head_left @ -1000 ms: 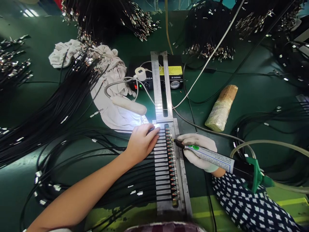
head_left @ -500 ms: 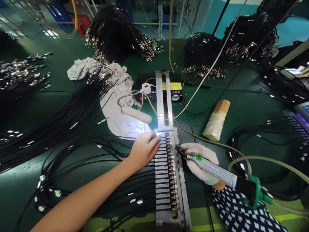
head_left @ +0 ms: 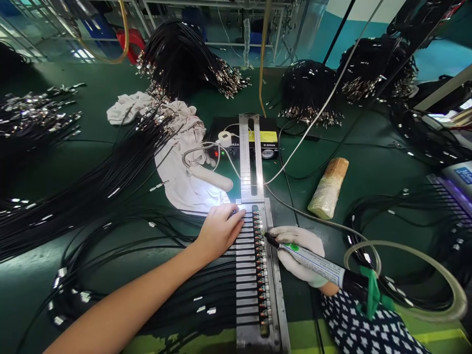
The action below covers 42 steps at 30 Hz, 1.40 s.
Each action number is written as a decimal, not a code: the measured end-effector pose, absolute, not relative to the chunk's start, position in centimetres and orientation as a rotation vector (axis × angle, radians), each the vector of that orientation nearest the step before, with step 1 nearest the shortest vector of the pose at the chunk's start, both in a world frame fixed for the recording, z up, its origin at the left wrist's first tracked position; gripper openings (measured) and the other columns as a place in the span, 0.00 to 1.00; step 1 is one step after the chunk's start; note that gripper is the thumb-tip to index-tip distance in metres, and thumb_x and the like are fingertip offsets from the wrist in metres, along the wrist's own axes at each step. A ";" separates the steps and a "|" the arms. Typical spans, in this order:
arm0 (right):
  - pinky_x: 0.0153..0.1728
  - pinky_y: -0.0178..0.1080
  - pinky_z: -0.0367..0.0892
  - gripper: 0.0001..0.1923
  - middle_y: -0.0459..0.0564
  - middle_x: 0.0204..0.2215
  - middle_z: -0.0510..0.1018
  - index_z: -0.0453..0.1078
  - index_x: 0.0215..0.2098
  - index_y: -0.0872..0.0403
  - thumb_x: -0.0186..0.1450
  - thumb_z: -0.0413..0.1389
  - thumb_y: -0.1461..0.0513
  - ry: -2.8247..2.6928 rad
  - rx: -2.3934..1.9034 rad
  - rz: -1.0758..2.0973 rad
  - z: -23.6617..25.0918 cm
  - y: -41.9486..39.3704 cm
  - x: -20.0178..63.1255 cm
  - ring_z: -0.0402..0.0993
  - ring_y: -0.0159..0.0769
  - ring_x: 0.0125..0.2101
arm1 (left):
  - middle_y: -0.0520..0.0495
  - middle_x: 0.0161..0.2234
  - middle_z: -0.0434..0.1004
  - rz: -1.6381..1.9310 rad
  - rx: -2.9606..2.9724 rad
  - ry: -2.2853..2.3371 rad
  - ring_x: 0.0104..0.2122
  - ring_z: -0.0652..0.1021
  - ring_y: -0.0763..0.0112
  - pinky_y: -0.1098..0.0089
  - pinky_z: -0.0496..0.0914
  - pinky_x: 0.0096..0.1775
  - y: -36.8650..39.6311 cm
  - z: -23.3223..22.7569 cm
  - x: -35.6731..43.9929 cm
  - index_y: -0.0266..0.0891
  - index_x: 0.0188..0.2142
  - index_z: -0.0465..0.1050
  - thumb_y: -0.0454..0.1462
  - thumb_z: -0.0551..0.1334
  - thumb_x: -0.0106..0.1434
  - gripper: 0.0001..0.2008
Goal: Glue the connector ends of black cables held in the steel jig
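My bare left hand (head_left: pixel 221 226) lies on the upper end of a slotted metal fixture (head_left: pixel 246 290), fingers stretched over black cables (head_left: pixel 177 242) set in its slots. Small metal cable ends (head_left: pixel 262 275) line up along the fixture's right side. In a white glove, my right hand (head_left: pixel 300 250) grips a pen-shaped dispenser (head_left: pixel 313 262) with a white label and green tape at its back end. Its dark tip sits at the row of cable ends, near the top; whether it touches one cannot be made out.
Behind the fixture stands a black control box (head_left: pixel 271 152). A lit lamp (head_left: pixel 212 178) lies over a pale cloth (head_left: pixel 177 182) at left. To the right are a plastic-wrapped block (head_left: pixel 328 189) and a looped clear hose (head_left: pixel 455 290). Cable bundles (head_left: pixel 177 59) lie around.
My right hand has moved left and slightly down with the dispenser, bringing its tip closer to the cable ends. My left hand stays in place. The view has shifted slightly.
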State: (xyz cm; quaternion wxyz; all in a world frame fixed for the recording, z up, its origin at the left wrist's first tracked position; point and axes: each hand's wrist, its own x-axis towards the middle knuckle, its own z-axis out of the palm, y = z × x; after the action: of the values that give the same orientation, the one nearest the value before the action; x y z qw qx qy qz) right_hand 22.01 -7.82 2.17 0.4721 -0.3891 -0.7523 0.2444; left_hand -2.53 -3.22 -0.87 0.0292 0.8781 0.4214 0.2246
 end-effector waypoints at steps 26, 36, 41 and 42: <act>0.38 0.40 0.78 0.09 0.53 0.37 0.83 0.73 0.38 0.51 0.58 0.60 0.65 -1.859 -0.907 0.615 2.5 -7.9 22.2 0.82 0.39 0.36 | 0.40 0.44 0.74 0.685 2.715 1.293 0.43 0.75 0.58 0.61 0.69 0.41 -3.2 -0.9 -2.6 0.38 0.49 0.71 0.36 0.54 0.70 0.12; 0.39 0.39 0.78 0.08 0.52 0.37 0.83 0.73 0.38 0.52 0.58 0.61 0.65 -1.825 -0.917 0.631 2.2 -7.8 22.2 0.82 0.39 0.37 | 0.39 0.45 0.74 0.693 2.714 1.283 0.43 0.75 0.58 0.61 0.68 0.40 -3.2 -1.0 -2.7 0.37 0.49 0.71 0.36 0.55 0.70 0.12; 0.39 0.39 0.78 0.08 0.52 0.38 0.83 0.73 0.37 0.51 0.58 0.61 0.65 -1.818 -0.943 0.632 2.1 -7.8 22.2 0.82 0.39 0.37 | 0.39 0.45 0.74 0.686 2.720 1.291 0.43 0.74 0.58 0.61 0.68 0.40 -3.2 -0.9 -2.7 0.37 0.49 0.71 0.36 0.54 0.70 0.12; 0.39 0.39 0.78 0.08 0.52 0.38 0.83 0.73 0.37 0.51 0.58 0.61 0.65 -1.822 -0.948 0.632 2.0 -7.8 22.2 0.82 0.39 0.37 | 0.39 0.45 0.74 0.686 2.719 1.291 0.43 0.74 0.58 0.61 0.68 0.40 -3.2 -0.9 -2.7 0.37 0.49 0.71 0.36 0.54 0.70 0.12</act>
State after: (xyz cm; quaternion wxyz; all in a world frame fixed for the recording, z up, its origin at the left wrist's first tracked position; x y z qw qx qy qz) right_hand 22.15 -7.77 2.05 0.4762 -0.3880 -0.7455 0.2587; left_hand -2.66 -3.20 -0.86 0.0272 0.8804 0.4181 0.2220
